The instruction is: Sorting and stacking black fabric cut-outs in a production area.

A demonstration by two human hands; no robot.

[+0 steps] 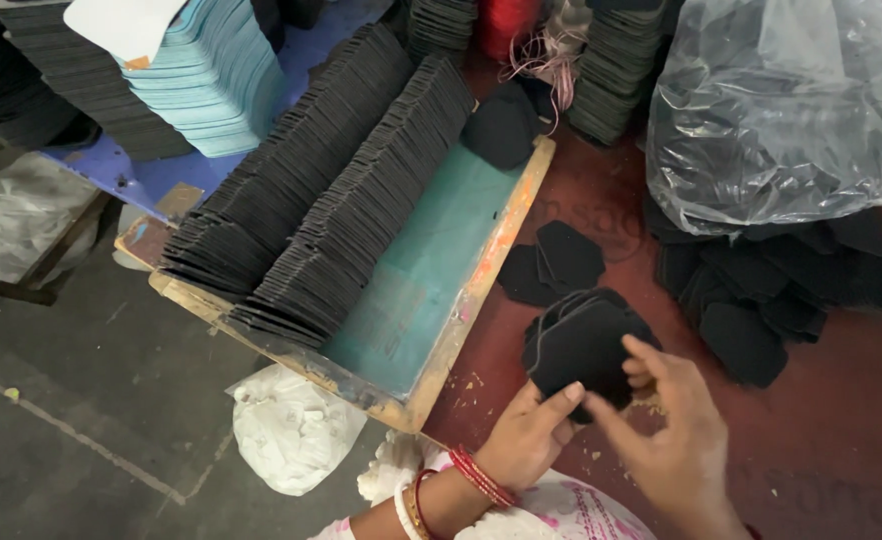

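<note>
My left hand (529, 432) grips a small stack of black fabric pieces (581, 340) from below, thumb pressed on the top piece. My right hand (673, 425) is beside it, fingers touching the stack's right edge. Both hover over a dark red table (841, 450). Two loose black pieces (551, 262) lie flat just beyond the stack. A heap of the same black pieces (771, 290) lies to the right, partly under a clear plastic bag (771, 110).
A wooden tray with a green bed (431, 260) holds two slanted rows of black pieces (331, 190). Stacks of light blue pieces (211, 75) and dark pieces (616, 60) stand behind. White sacks (291, 425) sit on the grey floor.
</note>
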